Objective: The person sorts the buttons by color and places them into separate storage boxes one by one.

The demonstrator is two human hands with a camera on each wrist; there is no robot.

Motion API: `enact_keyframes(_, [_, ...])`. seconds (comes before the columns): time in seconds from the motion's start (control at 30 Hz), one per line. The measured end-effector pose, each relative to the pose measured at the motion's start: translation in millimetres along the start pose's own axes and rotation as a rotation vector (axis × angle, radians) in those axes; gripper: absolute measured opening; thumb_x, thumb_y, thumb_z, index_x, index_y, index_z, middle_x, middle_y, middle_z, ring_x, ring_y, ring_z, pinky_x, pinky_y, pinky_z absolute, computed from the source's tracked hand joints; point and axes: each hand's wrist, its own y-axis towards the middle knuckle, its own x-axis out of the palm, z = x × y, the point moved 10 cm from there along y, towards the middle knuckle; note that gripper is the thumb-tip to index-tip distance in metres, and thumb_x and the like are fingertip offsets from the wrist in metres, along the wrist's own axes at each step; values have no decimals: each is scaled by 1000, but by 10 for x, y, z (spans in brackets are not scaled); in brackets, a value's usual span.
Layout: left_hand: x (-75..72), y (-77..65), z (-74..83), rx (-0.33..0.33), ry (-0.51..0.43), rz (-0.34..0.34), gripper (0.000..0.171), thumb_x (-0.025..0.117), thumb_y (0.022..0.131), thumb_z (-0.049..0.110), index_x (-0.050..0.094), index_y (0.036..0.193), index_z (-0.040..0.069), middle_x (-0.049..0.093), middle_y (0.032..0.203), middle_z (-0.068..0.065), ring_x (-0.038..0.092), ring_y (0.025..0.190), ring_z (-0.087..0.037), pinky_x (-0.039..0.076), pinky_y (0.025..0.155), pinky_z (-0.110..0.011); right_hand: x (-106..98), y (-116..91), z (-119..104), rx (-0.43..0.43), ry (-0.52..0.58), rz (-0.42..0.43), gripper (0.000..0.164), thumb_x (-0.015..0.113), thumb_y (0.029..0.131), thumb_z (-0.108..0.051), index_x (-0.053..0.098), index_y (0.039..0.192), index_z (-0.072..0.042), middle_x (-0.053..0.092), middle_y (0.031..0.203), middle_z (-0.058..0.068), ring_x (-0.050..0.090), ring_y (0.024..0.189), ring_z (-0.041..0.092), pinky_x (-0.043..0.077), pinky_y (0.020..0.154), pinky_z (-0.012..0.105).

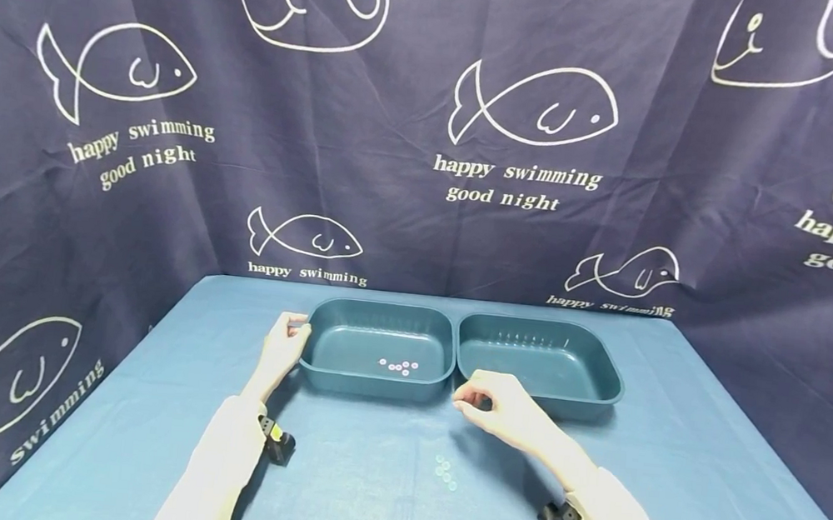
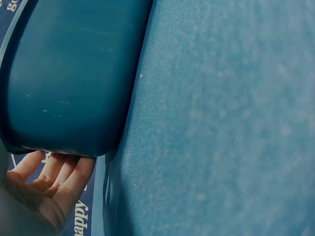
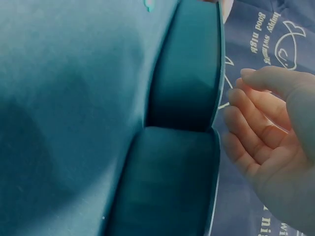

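Note:
Two teal bins stand side by side on the table, a left bin [image 1: 374,386] and a right bin [image 1: 574,408]. My left hand [image 1: 283,345] touches the left bin's outer end wall, its fingers [image 2: 74,183] fairly straight against it. Several small pinkish discs [image 1: 406,365] lie inside the left bin. In front of the right bin's near left corner hovers my right hand [image 1: 496,403], thumb and forefinger brought together at the tips. Whether something tiny is between them cannot be seen. Nearer to me on the table lie several small pale green discs [image 1: 445,472].
A blue cloth [image 1: 351,471] covers the table. Behind and at the sides hangs a dark curtain [image 1: 414,126] printed with white fish and lettering. Each wrist wears a small black camera, the left [image 1: 281,445] and the right [image 1: 559,518].

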Motion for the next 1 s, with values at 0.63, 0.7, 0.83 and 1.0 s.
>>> enact_keyframes(0.63, [3,-5,13,-1,1,1,27,48,84,21,52,108,10,64,94,-18,59,84,-23,41,65,-24,233,-61,-73,-18,14,-59,5,65,74,-13,65,77,-17,53,67,-12,50,62,5,41,52,20])
enact_keyframes(0.7, [6,-3,8,-4,4,1,26,48,84,21,53,108,10,64,93,-17,59,83,-23,41,65,-24,257,-71,-73,-13,13,-73,4,65,74,-14,65,77,-17,53,68,-13,50,63,5,41,53,19])
enact_keyframes(0.83, [7,-2,9,-6,-1,-2,27,49,84,21,52,108,10,64,93,-17,59,83,-24,42,66,-24,294,-83,-70,-7,26,-96,4,64,75,-15,66,77,-18,53,68,-13,51,63,5,41,54,19])
enact_keyframes(1.0, [-2,3,16,-7,-12,-3,27,49,84,20,52,108,9,63,95,-18,59,85,-26,42,66,-25,320,-86,-50,7,30,-120,4,63,76,-18,66,79,-20,53,68,-14,52,63,4,43,56,21])
